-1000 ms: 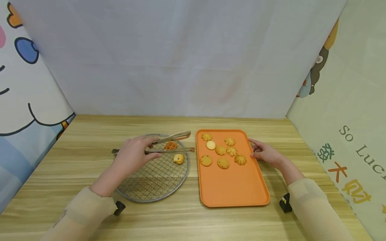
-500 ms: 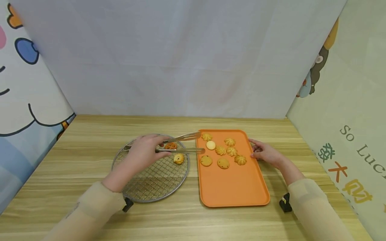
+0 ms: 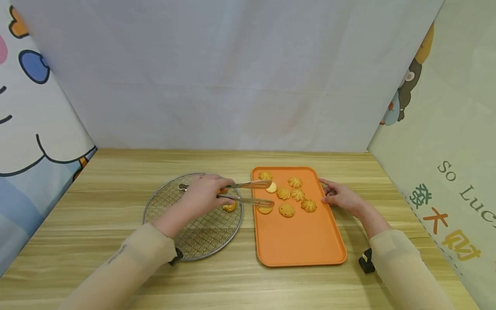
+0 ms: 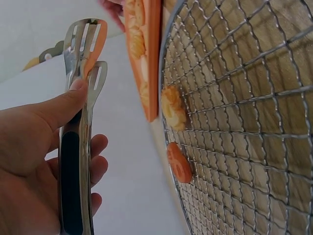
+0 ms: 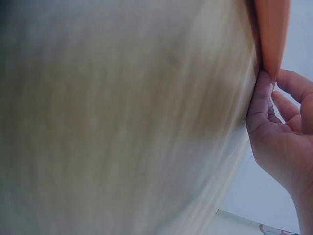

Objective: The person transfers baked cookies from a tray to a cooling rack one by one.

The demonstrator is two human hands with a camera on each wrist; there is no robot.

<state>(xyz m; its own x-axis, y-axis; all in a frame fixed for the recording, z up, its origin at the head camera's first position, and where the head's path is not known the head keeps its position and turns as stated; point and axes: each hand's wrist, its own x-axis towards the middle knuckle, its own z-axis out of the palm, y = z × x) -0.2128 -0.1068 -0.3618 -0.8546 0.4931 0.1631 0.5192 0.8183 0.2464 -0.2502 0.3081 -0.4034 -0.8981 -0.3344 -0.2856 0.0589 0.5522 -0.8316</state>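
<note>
My left hand (image 3: 203,196) grips a pair of metal tongs (image 3: 248,200) with slotted ends. The tongs' two arms stand apart, nothing between them, their ends over the left side of the orange tray (image 3: 298,241). There they overlap a pale round cookie (image 3: 272,188) and a speckled cookie (image 3: 265,210). In the left wrist view, thumb and fingers wrap the tongs' dark-inlaid handle (image 4: 72,181). My right hand (image 3: 341,199) pinches the tray's right rim; the right wrist view shows thumb and fingers at the tray edge (image 5: 274,39).
A round wire rack (image 3: 193,237) lies left of the tray, partly under my left arm. It bears a swirled cookie (image 4: 173,107) and a brown pretzel (image 4: 179,163). Several piped cookies (image 3: 297,195) sit on the tray's upper half. A cloth backdrop (image 3: 232,86) stands behind the table.
My left hand has moved right with the tongs, from over the rack until their ends overlap the tray's cookies. The right hand and tray have stayed put.
</note>
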